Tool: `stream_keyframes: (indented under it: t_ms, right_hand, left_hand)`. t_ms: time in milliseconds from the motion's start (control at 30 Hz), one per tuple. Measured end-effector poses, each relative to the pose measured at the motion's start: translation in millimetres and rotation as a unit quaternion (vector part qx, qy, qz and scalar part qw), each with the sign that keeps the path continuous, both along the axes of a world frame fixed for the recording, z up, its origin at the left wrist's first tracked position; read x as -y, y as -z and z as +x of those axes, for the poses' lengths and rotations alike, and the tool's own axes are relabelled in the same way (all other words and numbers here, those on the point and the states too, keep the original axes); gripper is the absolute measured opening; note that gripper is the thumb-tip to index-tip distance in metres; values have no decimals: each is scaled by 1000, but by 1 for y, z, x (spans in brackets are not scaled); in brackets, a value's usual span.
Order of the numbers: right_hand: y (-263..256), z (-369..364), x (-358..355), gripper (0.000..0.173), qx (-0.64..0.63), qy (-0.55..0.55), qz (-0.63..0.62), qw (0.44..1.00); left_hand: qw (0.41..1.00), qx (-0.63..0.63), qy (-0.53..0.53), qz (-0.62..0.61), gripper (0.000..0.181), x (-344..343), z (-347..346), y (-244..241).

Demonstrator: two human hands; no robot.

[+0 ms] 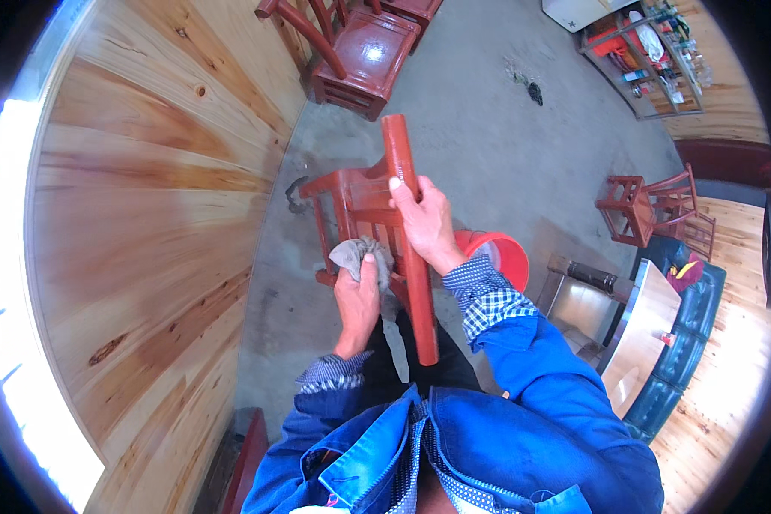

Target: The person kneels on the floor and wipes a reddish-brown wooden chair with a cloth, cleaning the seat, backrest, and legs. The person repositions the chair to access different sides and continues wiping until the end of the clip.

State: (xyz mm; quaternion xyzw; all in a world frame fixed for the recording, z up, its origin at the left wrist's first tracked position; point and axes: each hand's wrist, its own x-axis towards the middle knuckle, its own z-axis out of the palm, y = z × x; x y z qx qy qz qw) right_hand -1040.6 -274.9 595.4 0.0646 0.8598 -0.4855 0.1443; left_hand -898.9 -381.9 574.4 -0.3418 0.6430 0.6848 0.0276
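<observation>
In front of me is a reddish-brown wooden chair (376, 209), tilted, with its thick rounded top rail (417, 302) running lengthwise towards my body. My right hand (427, 221) grips this rail around its upper half, thumb lying across the top. A bunched grey cloth (353, 254) is in my left hand (358, 302), pinched under the thumb beside the slatted chair back. Whether the cloth touches the wood I cannot tell. Just right of my right wrist, a red plastic bucket (514, 257) stands on the floor, partly hidden by my sleeve.
Other reddish-brown chairs (376, 54) stand against the wood-plank wall (167, 193) on the left. To the right are more chairs (626, 209), a metal-topped table (642, 334) and a dark green padded bench (687, 340). A cluttered shelf (649, 64) and a small dark object (535, 94) lie farther off.
</observation>
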Motion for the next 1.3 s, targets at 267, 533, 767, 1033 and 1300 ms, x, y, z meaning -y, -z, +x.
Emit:
stream_keyframes:
  t_ms: [267,533,767,1033,1300]
  right_hand:
    - [61,101,-24,42,114,-2,-73,991]
    - [60,131,-38,43,268,-79,-369,886]
    - [58,138,-36,49,280,-68,-365,885]
    - [70,167,1,56,195,151,-140,959]
    - [111,188,-45,27,149,410,-421,796]
  left_hand:
    - [995,-16,-95,5,35,-21,20,-7]
    - [975,36,-153,156,49,-33,32,-15]
    - [975,53,-128,174,54,-41,43,-44]
    - [943,90,50,-316,95,-63,84,-63]
    - [943,83,9,-323,58,35,116,-34]
